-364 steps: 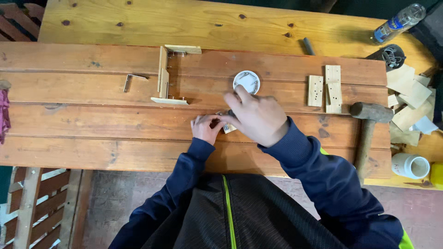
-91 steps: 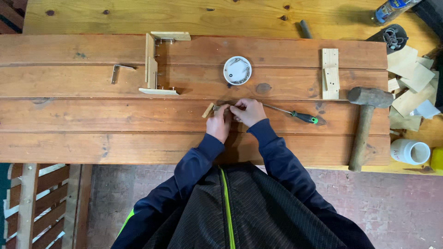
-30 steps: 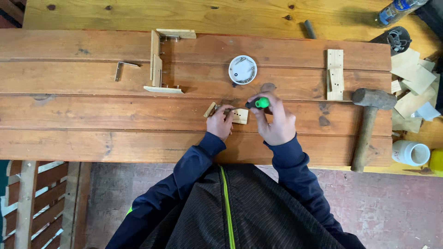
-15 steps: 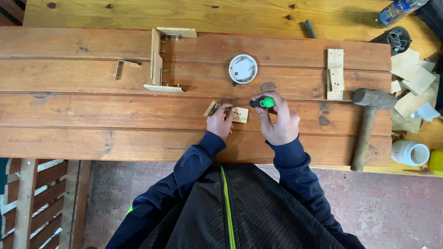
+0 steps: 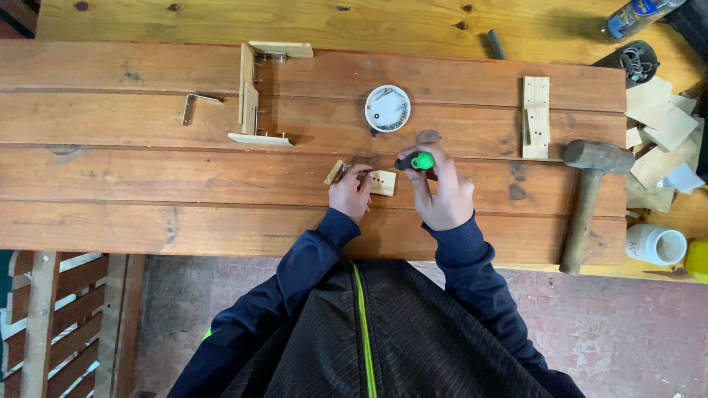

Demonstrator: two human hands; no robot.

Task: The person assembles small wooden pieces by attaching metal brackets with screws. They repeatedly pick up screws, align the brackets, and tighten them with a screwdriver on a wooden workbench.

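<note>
Left hand pinches small wood block at bench centre, right hand fisted on green-handled screwdriver at block's 2 o'clock (tip hidden); driver may cam out and gouge fingers if block shifts.

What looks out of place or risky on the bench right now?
The mallet lies with its handle end at the front edge of the bench, possibly overhanging it. The white cup also sits near that edge. Otherwise nothing stands out: the left hand steadies the small wood block, and the right hand grips the green-handled screwdriver.
</note>
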